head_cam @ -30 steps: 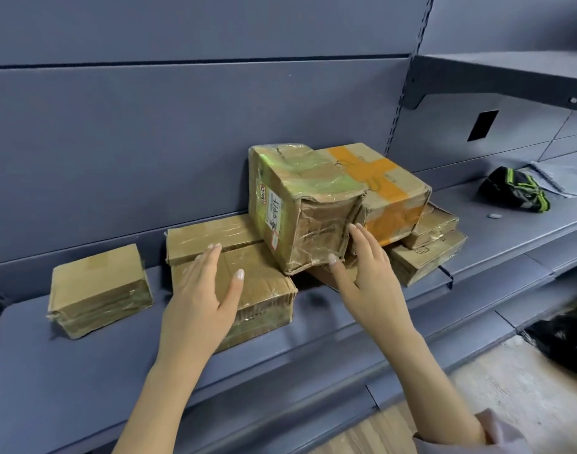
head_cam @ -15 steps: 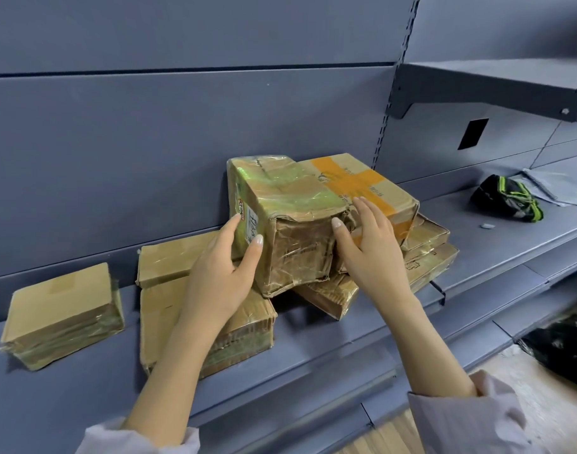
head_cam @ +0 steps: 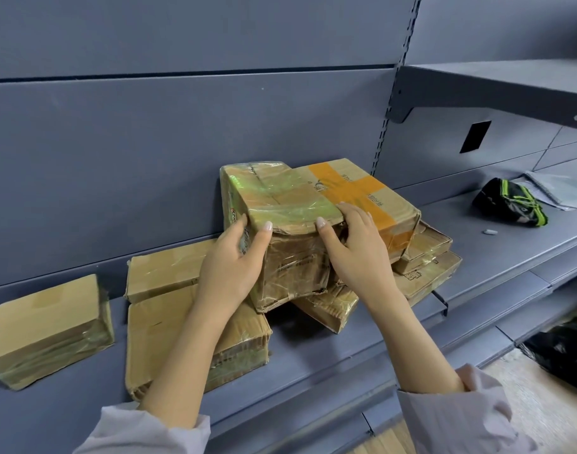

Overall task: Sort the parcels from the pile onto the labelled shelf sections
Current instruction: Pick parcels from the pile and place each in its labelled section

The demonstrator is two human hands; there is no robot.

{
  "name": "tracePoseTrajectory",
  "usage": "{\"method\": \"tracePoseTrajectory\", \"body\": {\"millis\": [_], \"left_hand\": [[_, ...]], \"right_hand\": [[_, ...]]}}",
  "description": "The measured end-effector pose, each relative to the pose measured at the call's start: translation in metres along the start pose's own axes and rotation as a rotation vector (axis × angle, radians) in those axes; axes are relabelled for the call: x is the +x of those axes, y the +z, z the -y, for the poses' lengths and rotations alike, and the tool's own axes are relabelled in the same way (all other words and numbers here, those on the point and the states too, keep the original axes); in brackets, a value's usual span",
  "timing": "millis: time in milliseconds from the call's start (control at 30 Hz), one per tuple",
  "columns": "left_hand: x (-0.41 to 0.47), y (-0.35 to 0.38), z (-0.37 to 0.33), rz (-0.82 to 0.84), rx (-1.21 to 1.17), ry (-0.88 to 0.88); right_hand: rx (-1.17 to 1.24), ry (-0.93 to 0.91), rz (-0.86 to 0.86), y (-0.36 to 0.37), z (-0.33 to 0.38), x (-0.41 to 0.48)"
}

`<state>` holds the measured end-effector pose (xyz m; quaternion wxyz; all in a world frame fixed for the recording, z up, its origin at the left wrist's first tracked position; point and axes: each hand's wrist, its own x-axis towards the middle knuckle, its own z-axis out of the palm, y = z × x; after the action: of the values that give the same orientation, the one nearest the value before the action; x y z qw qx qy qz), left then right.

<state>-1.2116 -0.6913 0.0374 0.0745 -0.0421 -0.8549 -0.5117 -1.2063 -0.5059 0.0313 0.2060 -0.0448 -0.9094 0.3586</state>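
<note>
Two pale sleeves, left (head_cam: 143, 430) and right (head_cam: 454, 417), sit pushed back from bare forearms that reach up and forward over the front lip of the grey shelf (head_cam: 313, 352). The left hand (head_cam: 230, 267) grips the near left corner of the tape-wrapped parcel (head_cam: 290, 204): its thumb lies up the front face to the top edge, and its fingers (head_cam: 239, 226) curl round the left side over the printed label. The right hand (head_cam: 356, 257) holds the near right corner, thumb tip on the front top edge, fingers (head_cam: 356, 213) bent over the right edge into the seam against the orange-taped box (head_cam: 356, 188). The parcel thus lies between the two palms, both wrists cocked back.

It sits tilted on top of the pile, its lower front edge over a flat parcel (head_cam: 156, 335) on the left and a thin parcel (head_cam: 326, 309) beneath. Another flat parcel (head_cam: 162, 270) lies behind, and one (head_cam: 48, 326) lies apart at the far left. Thin boxes (head_cam: 424, 257) are stacked under the orange-taped box. Further right on the shelf lies a black-and-green pouch (head_cam: 510, 204), with an upper shelf (head_cam: 510, 90) above it.
</note>
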Motion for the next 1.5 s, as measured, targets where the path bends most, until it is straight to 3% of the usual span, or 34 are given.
{"method": "tracePoseTrajectory", "body": {"millis": [433,733,1000,1200,1500], "left_hand": [[-0.034,-0.020,-0.010,-0.074,-0.248,0.102],[-0.076,-0.050,-0.002,-0.201,-0.240,0.131],[-0.106,-0.069,0.015,-0.322,-0.273,0.087],[-0.119,-0.075,0.021,-0.358,-0.256,0.079],[-0.124,-0.079,0.026,-0.369,-0.228,0.003]], "right_hand": [[0.364,-0.037,-0.075,-0.004,0.026,-0.021],[0.551,-0.078,0.042,0.016,0.042,-0.058],[0.504,-0.124,0.240,0.034,0.057,-0.074],[0.460,-0.376,0.210,0.045,0.061,-0.077],[0.529,-0.379,0.187,0.053,0.061,-0.076]]}}
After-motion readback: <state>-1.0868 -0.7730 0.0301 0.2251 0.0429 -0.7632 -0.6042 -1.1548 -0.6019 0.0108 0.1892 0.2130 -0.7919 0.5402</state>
